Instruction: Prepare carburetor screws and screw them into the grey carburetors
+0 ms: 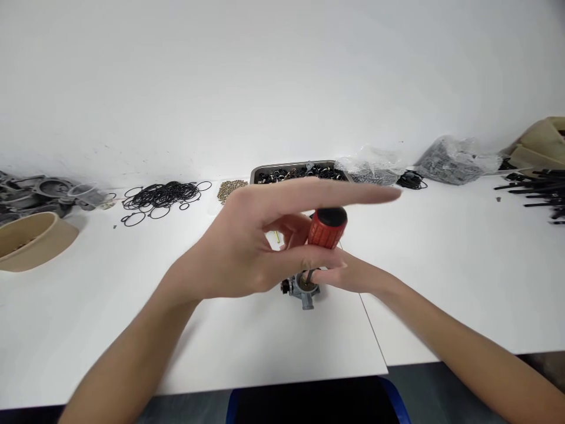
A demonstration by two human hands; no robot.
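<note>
Plain white wall [282, 70] filling the whole top half, a few faint scuffs low down on the left. White table [463, 282] pushed right up against it, made of two tops butted together, with a thin seam [371, 321] running toward the near edge. Dark grey floor [424, 394] just peeking out under the front edge, plus a bit of a blue seat [395, 400]. Soft, even lighting with barely any shadows.
</note>
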